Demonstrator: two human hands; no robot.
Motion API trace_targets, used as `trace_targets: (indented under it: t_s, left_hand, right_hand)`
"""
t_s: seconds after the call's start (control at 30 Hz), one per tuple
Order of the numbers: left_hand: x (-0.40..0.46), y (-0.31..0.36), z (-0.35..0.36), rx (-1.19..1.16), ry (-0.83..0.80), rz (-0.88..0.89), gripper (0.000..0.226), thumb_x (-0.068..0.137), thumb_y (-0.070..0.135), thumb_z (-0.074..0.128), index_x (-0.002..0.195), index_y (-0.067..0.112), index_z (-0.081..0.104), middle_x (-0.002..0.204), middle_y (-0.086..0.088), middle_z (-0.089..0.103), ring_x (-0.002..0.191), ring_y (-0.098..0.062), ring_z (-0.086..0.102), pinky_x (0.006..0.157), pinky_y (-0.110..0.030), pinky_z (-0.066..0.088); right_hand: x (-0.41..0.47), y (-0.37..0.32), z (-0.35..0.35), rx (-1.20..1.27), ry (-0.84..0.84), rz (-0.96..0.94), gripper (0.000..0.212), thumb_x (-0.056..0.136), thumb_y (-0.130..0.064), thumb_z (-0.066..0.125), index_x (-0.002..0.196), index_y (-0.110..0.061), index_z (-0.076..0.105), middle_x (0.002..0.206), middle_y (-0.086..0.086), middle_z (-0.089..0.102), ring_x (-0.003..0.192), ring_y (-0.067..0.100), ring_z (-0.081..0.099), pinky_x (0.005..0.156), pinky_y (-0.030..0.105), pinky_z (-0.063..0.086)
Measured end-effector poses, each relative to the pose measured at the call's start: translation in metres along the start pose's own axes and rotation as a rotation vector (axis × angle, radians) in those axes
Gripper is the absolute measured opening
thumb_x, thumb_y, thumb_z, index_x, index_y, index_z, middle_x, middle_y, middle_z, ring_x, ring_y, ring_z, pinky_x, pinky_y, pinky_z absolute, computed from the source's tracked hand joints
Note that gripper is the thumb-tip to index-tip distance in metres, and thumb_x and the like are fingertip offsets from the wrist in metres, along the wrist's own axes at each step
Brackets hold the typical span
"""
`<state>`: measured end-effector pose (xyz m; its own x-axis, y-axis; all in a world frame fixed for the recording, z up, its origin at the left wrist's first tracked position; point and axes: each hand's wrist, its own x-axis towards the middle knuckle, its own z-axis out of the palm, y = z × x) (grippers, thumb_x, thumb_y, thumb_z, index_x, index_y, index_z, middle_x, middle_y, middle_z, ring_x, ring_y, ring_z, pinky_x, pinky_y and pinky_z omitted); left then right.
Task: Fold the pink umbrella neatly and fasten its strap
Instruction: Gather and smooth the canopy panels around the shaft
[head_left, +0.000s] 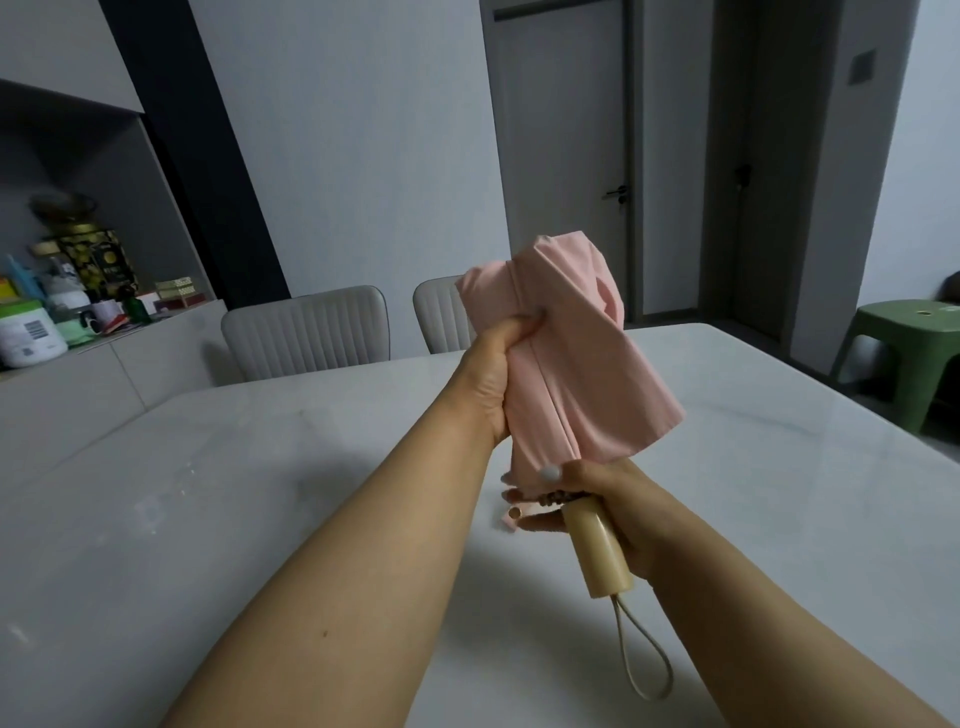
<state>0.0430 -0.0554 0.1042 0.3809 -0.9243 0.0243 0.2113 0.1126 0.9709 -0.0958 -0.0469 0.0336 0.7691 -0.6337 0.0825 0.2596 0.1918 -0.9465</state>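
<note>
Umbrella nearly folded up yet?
Partly. The pink umbrella is collapsed, held up above the table. The left hand grips the bunched cloth; the right hand holds the cream handle. The cloth is loose and flared, and no fastened strap shows.

White marble-look table (218, 467); two pale grey ribbed upholstered chairs (306, 332) at its far edge; green plastic stool (904, 353) at right; grey closed door (566, 156) behind; cluttered grey sideboard counter (156, 343) at left with white tub (28, 335), jars, boxes
</note>
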Motion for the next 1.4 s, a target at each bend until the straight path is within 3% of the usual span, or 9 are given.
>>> trace_targets:
  t_s: [0.1,0.27,0.53,0.67,0.7,0.73,1.03,1.27,1.4]
  left_hand:
    - [0.001,-0.002,0.004,-0.03,-0.034,-0.003,0.048,0.079,0.04,0.071,0.118,0.011,0.066,0.097,-0.012,0.073,0.096,-0.034,0.066,0.086,-0.048,0.054]
    - [-0.001,-0.002,0.008,-0.026,-0.019,0.006,0.043,0.084,0.044,0.066,0.113,0.013,0.068,0.096,-0.01,0.073,0.095,-0.03,0.066,0.083,-0.043,0.054]
    - [0.001,0.016,-0.01,0.253,0.238,0.053,0.079,0.076,0.07,0.054,0.133,0.017,0.052,0.128,-0.006,0.062,0.113,-0.025,0.06,0.098,-0.041,0.05]
    - [0.008,0.052,-0.019,0.669,0.394,0.454,0.048,0.091,0.052,0.044,0.089,0.006,0.057,0.117,-0.025,0.057,0.083,-0.033,0.054,0.074,-0.034,0.043]
    - [0.006,0.061,-0.017,0.728,0.364,0.502,0.039,0.094,0.048,0.042,0.084,0.011,0.054,0.09,0.008,0.033,0.078,-0.028,0.049,0.072,-0.033,0.039]
    - [0.004,0.069,-0.013,0.767,0.331,0.517,0.033,0.097,0.044,0.041,0.086,0.015,0.052,0.083,-0.004,0.052,0.08,-0.022,0.048,0.074,-0.032,0.037]
    - [0.006,0.094,0.005,1.039,0.124,0.268,0.067,0.096,0.062,0.029,0.134,0.013,0.053,0.142,-0.007,0.05,0.128,-0.025,0.047,0.094,-0.034,0.033]
    - [0.003,0.107,0.005,0.827,-0.036,0.325,0.027,0.089,0.017,0.061,0.063,0.017,0.056,0.072,0.003,0.052,0.075,-0.014,0.049,0.072,-0.029,0.036]
    - [0.0,0.117,0.0,0.48,-0.101,0.239,0.028,0.087,0.004,0.052,0.061,0.015,0.049,0.056,0.004,0.051,0.062,-0.013,0.045,0.066,-0.028,0.036]
  right_hand:
    - [0.002,0.003,-0.006,0.164,-0.111,0.075,0.055,0.064,-0.006,0.069,0.115,0.007,0.056,0.119,0.035,0.059,0.106,0.045,0.064,0.081,0.049,0.057]
    - [0.0,0.004,-0.009,0.201,-0.084,0.061,0.046,0.054,-0.002,0.068,0.099,0.006,0.06,0.086,0.019,0.069,0.066,0.026,0.068,0.041,0.023,0.048]
    - [0.004,0.002,-0.009,0.122,0.025,0.027,0.034,0.06,0.004,0.062,0.093,0.004,0.053,0.074,0.019,0.049,0.047,0.019,0.049,0.036,0.022,0.04]
    - [0.005,0.001,-0.012,0.035,0.056,0.01,0.03,0.059,0.002,0.062,0.089,0.004,0.054,0.061,0.015,0.049,0.046,0.02,0.047,0.039,0.024,0.042]
    - [0.005,0.002,-0.012,0.017,0.06,0.008,0.031,0.059,0.002,0.062,0.089,0.004,0.055,0.06,0.015,0.049,0.046,0.02,0.047,0.039,0.024,0.042]
    - [0.006,0.003,-0.012,0.006,0.06,0.009,0.03,0.059,0.001,0.062,0.089,0.004,0.055,0.06,0.015,0.05,0.046,0.02,0.047,0.039,0.024,0.042]
    - [0.008,0.009,-0.011,-0.058,0.05,0.034,0.032,0.057,0.001,0.062,0.089,0.003,0.056,0.057,0.011,0.056,0.046,0.02,0.051,0.04,0.024,0.042]
    - [0.01,0.01,-0.013,0.007,0.041,0.076,0.034,0.058,0.004,0.06,0.091,0.003,0.054,0.057,0.012,0.055,0.045,0.019,0.05,0.038,0.023,0.041]
    - [0.011,0.009,-0.016,-0.004,0.035,0.053,0.034,0.056,0.003,0.059,0.09,0.005,0.056,0.059,0.013,0.055,0.046,0.02,0.049,0.039,0.023,0.041]
